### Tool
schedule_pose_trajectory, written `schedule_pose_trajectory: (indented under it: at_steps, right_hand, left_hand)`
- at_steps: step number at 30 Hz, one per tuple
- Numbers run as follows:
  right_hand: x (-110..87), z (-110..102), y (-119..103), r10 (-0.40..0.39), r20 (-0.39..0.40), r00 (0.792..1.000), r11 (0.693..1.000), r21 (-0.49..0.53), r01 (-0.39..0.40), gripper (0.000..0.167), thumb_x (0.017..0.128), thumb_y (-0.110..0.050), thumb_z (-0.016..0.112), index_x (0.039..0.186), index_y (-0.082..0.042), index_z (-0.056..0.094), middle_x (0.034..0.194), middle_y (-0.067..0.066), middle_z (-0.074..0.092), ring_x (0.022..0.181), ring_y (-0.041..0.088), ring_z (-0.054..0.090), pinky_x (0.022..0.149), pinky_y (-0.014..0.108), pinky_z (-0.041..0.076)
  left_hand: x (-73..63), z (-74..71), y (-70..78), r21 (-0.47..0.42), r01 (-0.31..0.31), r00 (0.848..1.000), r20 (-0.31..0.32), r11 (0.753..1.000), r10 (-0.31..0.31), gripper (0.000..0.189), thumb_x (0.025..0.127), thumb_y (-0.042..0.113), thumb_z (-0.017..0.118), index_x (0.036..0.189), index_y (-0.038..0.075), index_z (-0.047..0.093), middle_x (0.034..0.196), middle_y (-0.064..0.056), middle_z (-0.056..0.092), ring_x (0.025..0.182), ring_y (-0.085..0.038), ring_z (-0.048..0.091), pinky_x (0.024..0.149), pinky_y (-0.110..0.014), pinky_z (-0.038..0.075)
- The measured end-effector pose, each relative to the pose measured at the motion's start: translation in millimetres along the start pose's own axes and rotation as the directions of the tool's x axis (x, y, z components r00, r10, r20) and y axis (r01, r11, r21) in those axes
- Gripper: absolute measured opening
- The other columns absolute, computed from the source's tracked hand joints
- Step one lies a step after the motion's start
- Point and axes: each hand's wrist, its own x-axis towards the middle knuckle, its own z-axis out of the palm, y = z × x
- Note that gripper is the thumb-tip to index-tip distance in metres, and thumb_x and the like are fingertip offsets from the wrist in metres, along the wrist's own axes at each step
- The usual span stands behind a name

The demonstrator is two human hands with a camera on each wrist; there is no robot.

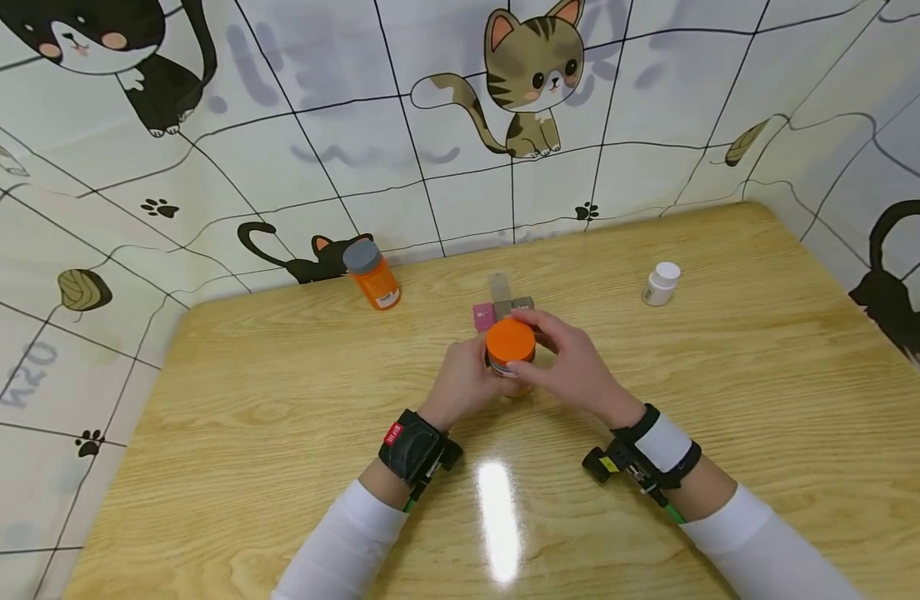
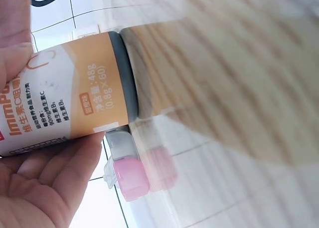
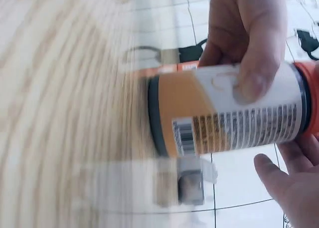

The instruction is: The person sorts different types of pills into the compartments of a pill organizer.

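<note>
In the head view, my left hand (image 1: 469, 377) grips the body of a supplement bottle (image 1: 511, 343) with an orange cap. My right hand (image 1: 572, 362) holds that cap, thumb at the front and fingers round the far side. The left wrist view shows the orange-and-white label of the bottle (image 2: 70, 93) and its dark base against the tabletop, with my left hand (image 2: 50, 183) around it. From the right wrist, the barcode side of the bottle (image 3: 224, 113) faces me; fingers of my right hand (image 3: 294, 178) are near the cap.
Just behind the bottle lies a small pill organizer (image 1: 483, 317) with pink and grey compartments and a raised clear lid. An orange bottle (image 1: 377, 279) with a grey cap stands back left. A small white bottle (image 1: 661, 285) stands back right. Cat-print sheeting (image 1: 430, 208) borders the wooden table (image 1: 280, 400).
</note>
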Motion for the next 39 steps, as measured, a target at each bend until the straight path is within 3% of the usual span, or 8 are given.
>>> schedule_pose_trajectory:
  at_steps: [3, 11, 15, 20, 25, 29, 34, 39]
  right_hand:
    - [-0.2, -1.8, 2.4, 0.021, 0.055, 0.998, 0.999, 0.027, -0.022, 0.069, 0.086, 0.004, 0.074, 0.146, 0.012, 0.041, 0.146, 0.030, 0.049, 0.137, 0.046, 0.047, 0.115, 0.061, 0.034]
    - [-5.2, 16.5, -4.8, 0.079, -0.142, 0.987, 0.996, -0.036, -0.084, 0.066, 0.080, -0.005, 0.084, 0.135, 0.011, 0.051, 0.135, 0.029, 0.058, 0.124, 0.043, 0.056, 0.107, 0.060, 0.042]
    - [2.6, -6.0, 6.8, 0.065, 0.067, 0.996, 0.994, 0.078, -0.070, 0.059, 0.088, 0.002, 0.075, 0.140, 0.010, 0.050, 0.139, 0.029, 0.056, 0.130, 0.045, 0.054, 0.112, 0.059, 0.039]
    - [8.5, -24.0, 18.1, 0.037, 0.267, 0.963, 0.988, 0.134, -0.075, 0.068, 0.091, 0.000, 0.072, 0.149, 0.010, 0.039, 0.152, 0.030, 0.042, 0.144, 0.047, 0.038, 0.118, 0.059, 0.029]
    - [-1.7, 2.6, 2.4, 0.052, 0.042, 0.998, 0.999, -0.015, -0.052, 0.077, 0.083, -0.005, 0.082, 0.146, 0.010, 0.040, 0.146, 0.029, 0.049, 0.136, 0.046, 0.048, 0.115, 0.062, 0.034]
    - [-3.9, 22.3, -5.9, 0.086, -0.129, 0.988, 0.994, -0.054, -0.094, 0.070, 0.082, -0.007, 0.084, 0.139, 0.009, 0.047, 0.134, 0.027, 0.059, 0.122, 0.042, 0.058, 0.107, 0.059, 0.043]
    - [12.5, -2.4, 9.2, 0.056, 0.106, 0.993, 0.998, 0.022, -0.059, 0.057, 0.083, -0.002, 0.080, 0.134, 0.005, 0.054, 0.129, 0.022, 0.063, 0.117, 0.037, 0.060, 0.105, 0.055, 0.046]
    - [31.9, -29.2, 14.3, -0.008, 0.354, 0.935, 0.986, 0.158, -0.051, 0.061, 0.085, 0.000, 0.077, 0.139, 0.006, 0.050, 0.134, 0.023, 0.059, 0.118, 0.020, 0.058, 0.106, 0.041, 0.044]
  left_hand:
    - [-0.2, -0.1, 0.2, 0.008, -0.025, 1.000, -0.010, 1.000, 0.025, 0.040, 0.083, 0.019, 0.083, 0.117, 0.003, 0.067, 0.104, -0.011, 0.075, 0.091, -0.022, 0.070, 0.082, -0.032, 0.056]
    - [0.0, 0.8, 3.1, 0.011, -0.024, 1.000, -0.009, 1.000, 0.024, 0.039, 0.082, 0.015, 0.083, 0.116, 0.004, 0.068, 0.102, -0.011, 0.075, 0.090, -0.023, 0.070, 0.083, -0.033, 0.056]
    - [-0.2, 1.2, 4.1, -0.012, -0.013, 1.000, 0.007, 1.000, 0.013, 0.044, 0.080, 0.017, 0.085, 0.118, 0.004, 0.067, 0.107, -0.010, 0.075, 0.093, -0.022, 0.069, 0.083, -0.032, 0.056]
    - [-0.9, 0.8, 3.8, -0.026, -0.013, 1.000, 0.013, 1.000, 0.014, 0.047, 0.081, 0.018, 0.086, 0.120, 0.004, 0.065, 0.112, -0.012, 0.074, 0.102, -0.024, 0.071, 0.090, -0.036, 0.056]
    - [-0.8, 1.0, 2.1, 0.007, -0.039, 0.999, -0.011, 0.999, 0.039, 0.036, 0.085, 0.015, 0.081, 0.116, 0.003, 0.067, 0.104, -0.012, 0.075, 0.092, -0.023, 0.071, 0.085, -0.036, 0.057]
    - [-0.4, 1.3, 2.0, 0.011, -0.040, 0.999, -0.028, 0.999, 0.040, 0.032, 0.082, 0.011, 0.080, 0.111, 0.003, 0.069, 0.098, -0.011, 0.075, 0.087, -0.022, 0.070, 0.082, -0.033, 0.057]
    - [0.0, 2.3, 4.9, -0.022, 0.013, 1.000, 0.000, 1.000, -0.013, 0.042, 0.078, 0.016, 0.086, 0.115, 0.004, 0.068, 0.104, -0.010, 0.075, 0.091, -0.021, 0.068, 0.085, -0.033, 0.056]
    - [0.2, 4.3, 4.4, -0.042, 0.035, 0.999, 0.025, 0.999, -0.034, 0.048, 0.079, 0.018, 0.086, 0.120, 0.004, 0.065, 0.109, -0.010, 0.074, 0.094, -0.021, 0.068, 0.087, -0.033, 0.056]
